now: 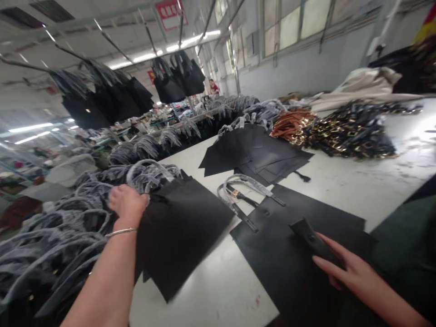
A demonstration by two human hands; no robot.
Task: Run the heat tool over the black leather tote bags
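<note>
Right hand (350,270) clutches tool (310,236) over panel (265,254); left hand (127,203) is by handles (150,170), grip unclear.

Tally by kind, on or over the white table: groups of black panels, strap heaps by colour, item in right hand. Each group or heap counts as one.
Groups of black panels: 3
Brown strap heap: 1
Black strap heap: 1
Dark item in right hand: 1
Total: 6

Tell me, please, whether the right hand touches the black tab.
Touching: the head view shows the right hand holding the black tab between thumb and fingers.
</note>
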